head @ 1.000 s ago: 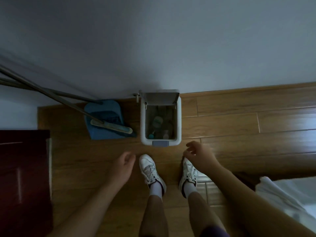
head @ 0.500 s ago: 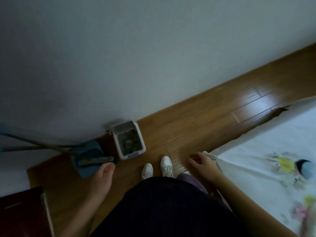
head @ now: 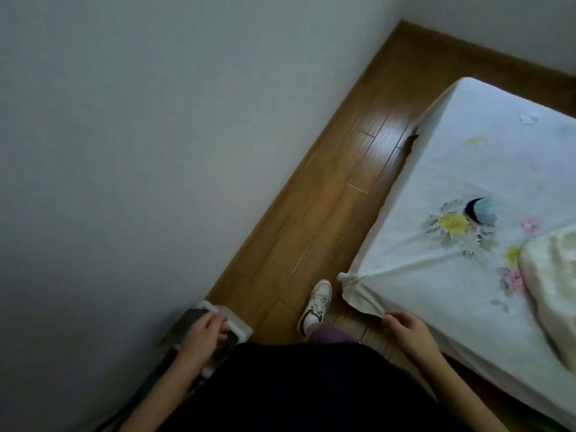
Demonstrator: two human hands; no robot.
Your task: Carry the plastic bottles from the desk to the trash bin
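The white trash bin [head: 240, 326] stands on the wooden floor against the wall at the lower left, its grey lid raised. My left hand [head: 202, 333] hangs in front of the bin and hides most of its inside; the hand holds nothing, fingers loosely curled. My right hand [head: 405, 330] hovers by the corner of the bed, fingers apart and empty. No plastic bottle can be made out in this view.
A bed with a white flowered sheet [head: 452, 194] fills the right side. A narrow strip of wooden floor [head: 336, 198] runs between bed and wall [head: 140, 135]. My white shoe [head: 314, 304] stands on that strip.
The view has swung to the right, away from the bin, which slid from the centre to the lower left. The bed came into view. Both hands stayed empty.
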